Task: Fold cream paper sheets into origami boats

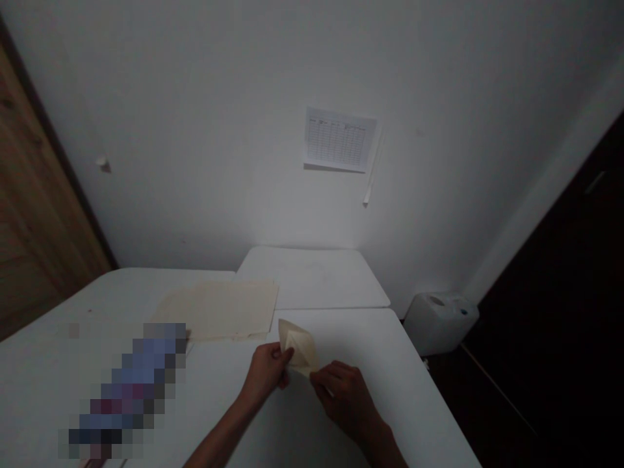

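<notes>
A cream-coloured piece of folded paper [301, 344] is held up just above the white table, with a pointed flap rising at its far end. My left hand [270, 370] pinches its left side, thumb on the near face. On the lower right corner, the fingers of my right hand [341, 393] are closed. My fingers cover the paper's lower edge. Beyond my left hand, larger sheets of the same cream paper [229, 305] lie flat on the table.
White tables [400, 364] meet against the wall. A pixelated bluish object [141, 370] lies at the left. A printed chart [338, 140] hangs on the wall beside a thin white strip [373, 170]. A white plastic container [439, 325] stands on the floor at right. Wooden boards [39, 169] line the left.
</notes>
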The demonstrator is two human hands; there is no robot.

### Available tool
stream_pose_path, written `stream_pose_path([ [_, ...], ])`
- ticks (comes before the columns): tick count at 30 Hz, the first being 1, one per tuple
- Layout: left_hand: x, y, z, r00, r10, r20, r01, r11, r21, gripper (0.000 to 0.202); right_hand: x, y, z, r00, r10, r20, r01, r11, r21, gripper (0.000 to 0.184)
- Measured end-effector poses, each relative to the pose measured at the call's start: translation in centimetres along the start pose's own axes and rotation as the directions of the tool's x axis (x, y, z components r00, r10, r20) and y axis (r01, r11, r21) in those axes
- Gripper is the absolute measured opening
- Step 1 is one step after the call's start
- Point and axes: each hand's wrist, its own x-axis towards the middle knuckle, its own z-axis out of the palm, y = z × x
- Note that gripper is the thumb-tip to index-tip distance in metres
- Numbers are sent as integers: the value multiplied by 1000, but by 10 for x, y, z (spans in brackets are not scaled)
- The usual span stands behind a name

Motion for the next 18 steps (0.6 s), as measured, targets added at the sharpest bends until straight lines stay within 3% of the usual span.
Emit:
stream_pose_path([
  [4, 0, 5, 3, 999, -30, -32, 25, 988, -153, 41, 0, -3, 0, 1000, -14, 5, 14, 1000, -9, 19],
  [7, 0, 6, 3, 999, -44, 4, 43, 967, -250, 42, -1, -4, 2, 1000, -18, 12, 18, 1000, 6, 18],
  [12, 1, 4, 3, 998, -56, 36, 64, 958, -278, 44, -2, -3, 3, 1000, -15, 5, 15, 1000, 4, 19],
  [18, 0, 6, 5, 998, -48, -45, 36, 970, -242, 41, -1, -3, 4, 999, -34, -4, 34, 999, 4, 18],
])
